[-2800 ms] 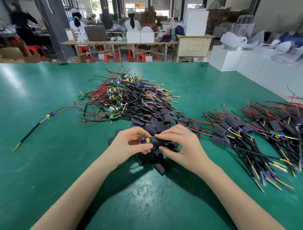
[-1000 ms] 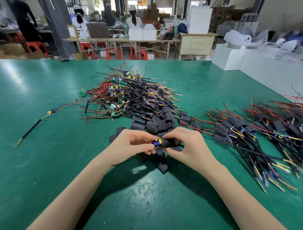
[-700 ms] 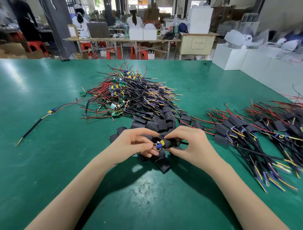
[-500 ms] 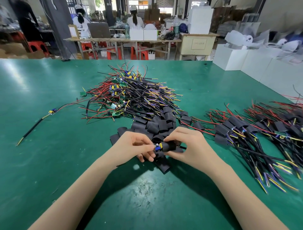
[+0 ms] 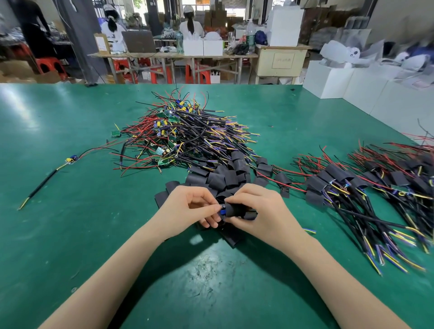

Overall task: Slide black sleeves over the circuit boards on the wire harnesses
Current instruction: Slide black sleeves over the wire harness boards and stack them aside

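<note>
Near the green table's (image 5: 70,234) front edge, the right hand (image 5: 263,211) is gripping a black sleeve (image 5: 234,209) while the left hand (image 5: 187,211) is pinching the circuit board's (image 5: 222,209) exposed end.

We see a bright, evenly lit scene, daylight entering through windows (image 5: 199,2) at twelve o'clock. Pale glare spreads over the green table (image 5: 35,112) at ten o'clock. Soft shadows pool beneath both forearms at six o'clock. Wide-angle distortion bends the edges, and the white boxes (image 5: 375,77) at two o'clock are smeared with blur.
</note>
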